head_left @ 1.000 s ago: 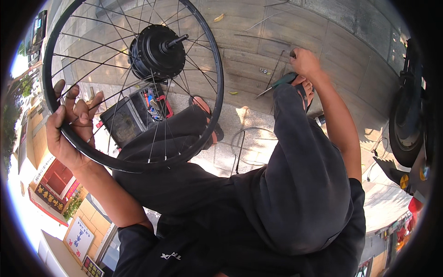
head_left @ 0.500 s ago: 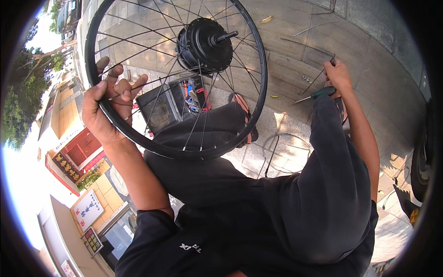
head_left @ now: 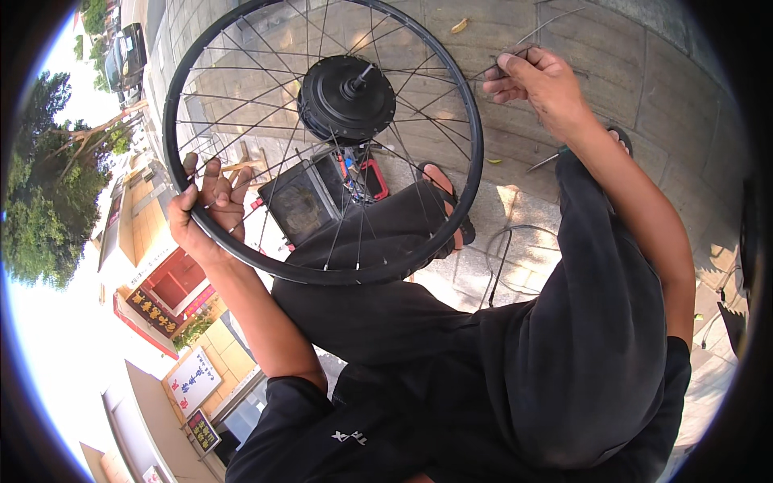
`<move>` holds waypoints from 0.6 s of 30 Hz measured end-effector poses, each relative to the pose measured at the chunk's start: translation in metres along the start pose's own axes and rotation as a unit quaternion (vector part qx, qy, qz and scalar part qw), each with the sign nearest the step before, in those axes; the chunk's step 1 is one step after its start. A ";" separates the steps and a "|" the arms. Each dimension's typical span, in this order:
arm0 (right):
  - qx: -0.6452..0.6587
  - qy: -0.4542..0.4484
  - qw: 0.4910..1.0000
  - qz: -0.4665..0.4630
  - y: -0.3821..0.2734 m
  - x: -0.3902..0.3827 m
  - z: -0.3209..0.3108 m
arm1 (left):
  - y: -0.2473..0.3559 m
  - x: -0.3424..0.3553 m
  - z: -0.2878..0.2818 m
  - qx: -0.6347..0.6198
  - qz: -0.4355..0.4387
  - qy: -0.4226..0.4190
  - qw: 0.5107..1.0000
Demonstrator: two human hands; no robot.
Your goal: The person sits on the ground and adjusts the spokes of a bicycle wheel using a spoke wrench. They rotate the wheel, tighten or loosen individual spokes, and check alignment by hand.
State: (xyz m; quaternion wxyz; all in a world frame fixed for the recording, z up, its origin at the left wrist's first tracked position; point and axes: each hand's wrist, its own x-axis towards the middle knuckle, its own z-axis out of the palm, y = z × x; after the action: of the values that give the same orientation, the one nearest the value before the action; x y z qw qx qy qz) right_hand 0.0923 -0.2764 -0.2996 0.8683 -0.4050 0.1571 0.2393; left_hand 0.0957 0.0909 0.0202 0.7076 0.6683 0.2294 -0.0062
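Note:
A black bicycle wheel (head_left: 477,153) with a large black hub motor (head_left: 346,101) and thin dark spokes is held up in front of me, tilted. My left hand (head_left: 213,205) grips the left part of its rim, thumb outside, fingers reaching in among the spokes. Just beyond the wheel's right edge, my right hand (head_left: 535,84) is closed in a pinch on a thin dark spoke, mostly lost against the ground. A screwdriver (head_left: 545,162) lies by my right knee, its handle partly hidden.
Behind the wheel sits an open toolbox (head_left: 294,205) with assorted small tools. A thin cable loop (head_left: 509,233) rests on the paving between my legs. My sandalled foot (head_left: 439,181) stands beside the toolbox. A loose wire (head_left: 555,18) lies farther off. Shopfronts and a parked car (head_left: 125,60) are at left.
My right hand has risen from beside my right knee and moved left, close to the wheel's rim, with the spoke. The wheel now faces me at a slightly different tilt, still in my left hand.

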 end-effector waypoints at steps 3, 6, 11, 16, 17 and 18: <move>-0.010 -0.004 1.000 -0.013 0.007 0.005 0.013 | 0.000 0.001 0.000 0.003 0.001 0.002 1.000; -0.014 0.000 1.000 -0.010 0.012 0.010 0.018 | 0.000 -0.001 0.000 0.003 0.001 0.002 1.000; -0.022 -0.007 1.000 0.001 0.017 0.015 0.028 | 0.000 -0.002 0.000 -0.004 -0.001 -0.005 1.000; -0.040 -0.003 0.999 0.003 0.021 0.015 0.039 | 0.001 0.003 0.000 -0.004 -0.005 -0.015 1.000; -0.053 -0.010 0.999 -0.002 0.021 0.014 0.042 | 0.001 0.003 -0.001 -0.007 -0.009 -0.013 1.000; -0.067 -0.016 0.998 -0.006 0.020 0.012 0.046 | 0.002 0.003 -0.001 -0.009 -0.012 -0.012 1.000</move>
State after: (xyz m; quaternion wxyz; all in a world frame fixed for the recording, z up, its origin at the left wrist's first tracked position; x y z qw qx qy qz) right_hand 0.0953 -0.2260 -0.2897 0.8434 -0.4590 0.1244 0.2502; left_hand 0.0987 0.0934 0.0207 0.7164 0.6587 0.2289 -0.0210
